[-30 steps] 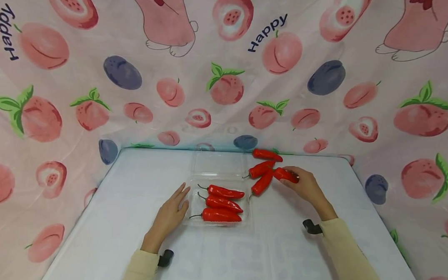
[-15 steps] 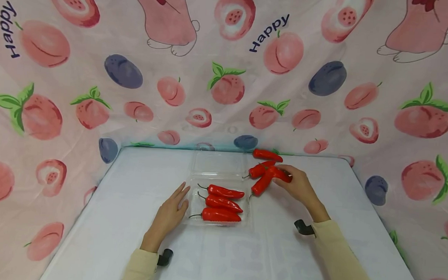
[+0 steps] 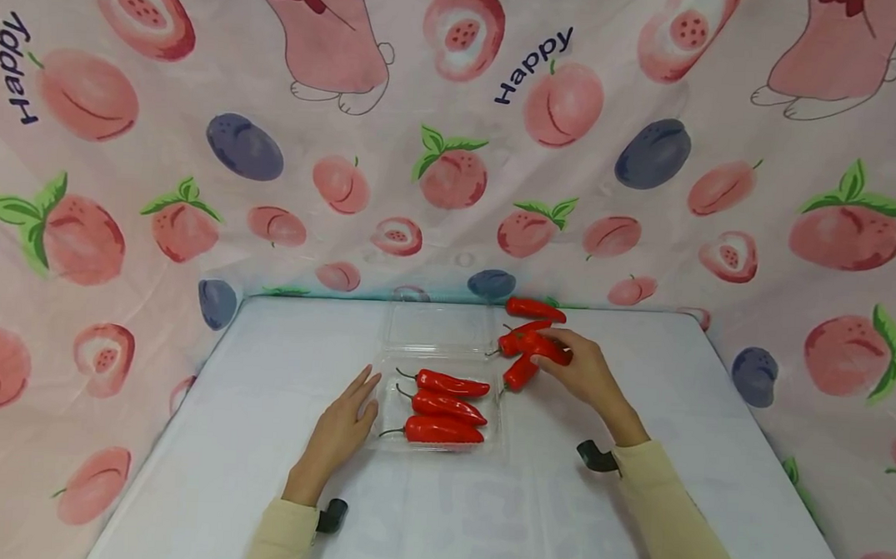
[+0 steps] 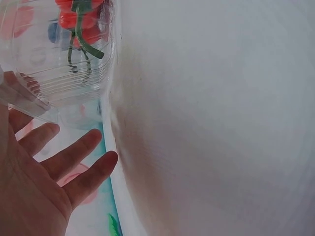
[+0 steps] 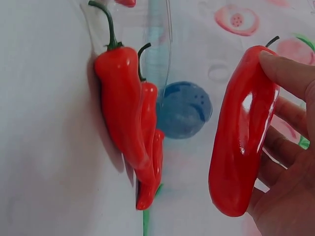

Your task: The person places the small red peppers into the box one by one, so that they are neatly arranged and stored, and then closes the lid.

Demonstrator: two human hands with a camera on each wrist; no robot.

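Note:
My right hand (image 3: pixel 588 371) holds a red chili pepper (image 5: pixel 241 137) between thumb and fingers, raised over the loose peppers right of the box. Its short dark green stem shows at the top in the right wrist view. My left hand (image 3: pixel 339 425) rests with spread, fairly straight fingers at the left side of a clear plastic clamshell box (image 3: pixel 492 431). Three red peppers (image 3: pixel 448 407) lie side by side in it, stems to the left. In the left wrist view, the fingers (image 4: pixel 74 157) extend beside the ribbed clear wall, and green stems show through it.
The box's clear lid (image 3: pixel 437 325) is folded back behind it. Right of the lid, one loose pepper (image 3: pixel 535 309) lies at the table's back edge. Nearer are two more, a front pepper (image 3: pixel 517 376) and one partly covered. Behind the white table (image 3: pixel 216 436) hangs a fruit-print cloth (image 3: pixel 394 144).
My right hand has moved left with the pepper, bringing it across the loose ones and turning its stem leftward. The left hand and the box have stayed in place.

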